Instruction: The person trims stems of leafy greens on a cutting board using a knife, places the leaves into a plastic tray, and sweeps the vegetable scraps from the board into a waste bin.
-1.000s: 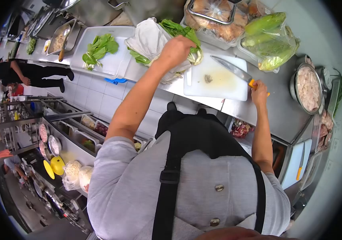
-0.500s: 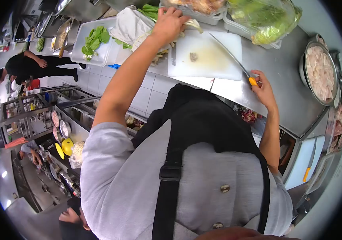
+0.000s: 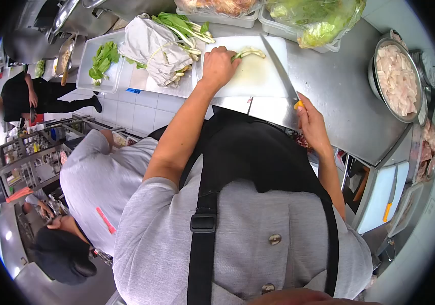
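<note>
The left hand (image 3: 220, 68) is now over the left part of the white cutting board (image 3: 253, 81); half a second ago it was at the edge of the cloth wrap (image 3: 148, 44). Its fingers are bent and drawn together on a small bunch of leafy stalks (image 3: 249, 52). The pale ends of the bunch now extend across the far half of the board, toward the blade; previously they projected beyond the board's far left corner. The undersides of the fingers are hidden.

The right hand (image 3: 311, 122) remains closed around the orange handle of the kitchen knife (image 3: 281, 68), with no visible gap at the grip. The blade now lies closer in line with the board's right edge; earlier it slanted farther inward. Its tip is at the far edge. Whether the blade touches the board cannot be determined.

The remaining greens (image 3: 179, 24) project from the cloth wrap, left of the board. Loose leaves (image 3: 104, 60) remain in the clear plastic tub (image 3: 121, 68) beyond it. The bowl of pale sliced meat (image 3: 396, 80) remains at the right of the steel worktop (image 3: 339, 76).

A co-worker in a grey shirt (image 3: 108, 178) now appears beside the left arm, covering part of the shelving area visible earlier.
</note>
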`<state>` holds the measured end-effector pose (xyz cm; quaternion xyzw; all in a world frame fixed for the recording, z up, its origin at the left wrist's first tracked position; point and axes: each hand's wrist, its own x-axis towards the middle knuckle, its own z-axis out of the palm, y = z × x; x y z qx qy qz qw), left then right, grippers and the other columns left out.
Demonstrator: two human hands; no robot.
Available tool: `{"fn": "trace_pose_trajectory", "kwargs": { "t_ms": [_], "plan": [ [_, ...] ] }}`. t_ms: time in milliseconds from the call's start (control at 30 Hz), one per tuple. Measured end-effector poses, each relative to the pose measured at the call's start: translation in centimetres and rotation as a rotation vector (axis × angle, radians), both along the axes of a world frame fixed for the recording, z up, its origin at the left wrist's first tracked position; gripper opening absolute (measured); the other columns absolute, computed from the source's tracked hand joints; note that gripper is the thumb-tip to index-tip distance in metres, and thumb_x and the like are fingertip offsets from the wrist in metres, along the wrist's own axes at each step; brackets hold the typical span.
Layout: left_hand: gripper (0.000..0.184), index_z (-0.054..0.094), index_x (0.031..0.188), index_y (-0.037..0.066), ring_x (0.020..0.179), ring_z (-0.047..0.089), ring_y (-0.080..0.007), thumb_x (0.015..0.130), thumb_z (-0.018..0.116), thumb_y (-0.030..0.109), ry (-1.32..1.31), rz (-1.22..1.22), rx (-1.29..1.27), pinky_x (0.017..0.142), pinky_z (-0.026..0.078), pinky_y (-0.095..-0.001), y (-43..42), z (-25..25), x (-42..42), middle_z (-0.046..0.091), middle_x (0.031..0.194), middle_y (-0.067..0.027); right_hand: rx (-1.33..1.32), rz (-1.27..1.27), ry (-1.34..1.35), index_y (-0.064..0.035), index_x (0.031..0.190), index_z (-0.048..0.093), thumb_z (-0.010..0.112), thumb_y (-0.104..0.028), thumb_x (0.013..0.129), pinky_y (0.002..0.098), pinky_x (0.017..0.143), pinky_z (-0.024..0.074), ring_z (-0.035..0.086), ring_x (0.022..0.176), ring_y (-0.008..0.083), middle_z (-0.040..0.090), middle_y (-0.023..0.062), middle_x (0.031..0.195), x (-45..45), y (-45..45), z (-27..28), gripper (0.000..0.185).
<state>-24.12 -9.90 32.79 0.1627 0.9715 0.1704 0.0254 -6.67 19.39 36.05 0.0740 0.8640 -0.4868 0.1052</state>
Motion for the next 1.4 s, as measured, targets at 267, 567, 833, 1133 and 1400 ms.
{"fn": "trace_pose_trajectory", "kwargs": {
  "t_ms": [267, 567, 833, 1133, 1400],
  "plan": [
    [0.032, 0.079, 0.111, 0.01, 0.095, 0.068, -0.0331, 0.082, 0.079, 0.024, 0.129, -0.001, 0.05, 0.084, 0.052, -0.0473, 1.9, -1.0, 1.3, 0.07, 0.096, -0.014, 0.176, 0.09, -0.019, -0.0035, 0.144, 0.055, 0.047, -0.018, 0.107, 0.0468, 0.098, 0.0488, 0.063, 0.115, 0.0442, 0.064, 0.0275, 0.128, -0.4, -2.5, 1.9, 0.04],
    [0.036, 0.072, 0.12, 0.007, 0.103, 0.065, -0.0372, 0.085, 0.071, 0.016, 0.065, 0.01, 0.064, 0.088, 0.052, -0.0498, 1.2, -2.0, -0.6, 0.068, 0.107, -0.0183, 0.076, 0.075, -0.018, -0.0017, 0.141, 0.056, 0.049, -0.02, 0.106, 0.0461, 0.097, 0.0502, 0.064, 0.112, 0.0469, 0.068, 0.0296, 0.119, -3.8, -3.6, -1.4, 0.04],
    [0.026, 0.062, 0.11, -0.003, 0.101, 0.063, -0.0415, 0.098, 0.054, 0.018, 0.105, 0.08, 0.622, 0.091, 0.048, -0.0468, -1.6, 4.2, -3.4, 0.064, 0.107, -0.0263, 0.06, 0.105, -0.038, -0.0065, 0.147, 0.054, 0.049, -0.023, 0.108, 0.0341, 0.067, 0.051, 0.063, 0.071, 0.0202, 0.068, 0.0116, 0.091, -3.9, -2.4, -3.9, 0.042],
    [0.03, 0.05, 0.132, 0.002, 0.115, 0.065, -0.0327, 0.103, 0.043, 0.01, -0.183, 0.278, 1.922, 0.104, 0.053, -0.0481, -17.2, 9.6, -4.6, 0.067, 0.122, -0.021, -0.02, 0.063, -0.175, -0.0096, 0.152, 0.048, 0.046, -0.024, 0.11, 0.0251, 0.045, 0.042, 0.05, 0.053, 0.0083, 0.058, 0.002, 0.083, -4.1, -2.8, -2.8, 0.045],
    [0.05, 0.04, 0.148, 0.003, 0.129, 0.057, -0.0363, 0.109, 0.046, 0.034, 0.384, 0.674, 2.446, 0.116, 0.042, -0.0497, -39.9, 4.9, -13.1, 0.057, 0.141, -0.0215, -0.02, 0.04, -0.269, -0.0087, 0.153, 0.046, 0.046, -0.026, 0.11, 0.0242, 0.047, 0.0434, 0.05, 0.056, 0.0078, 0.055, 0.0015, 0.083, -4.5, -4.9, -0.5, 0.046]
  ]
}}
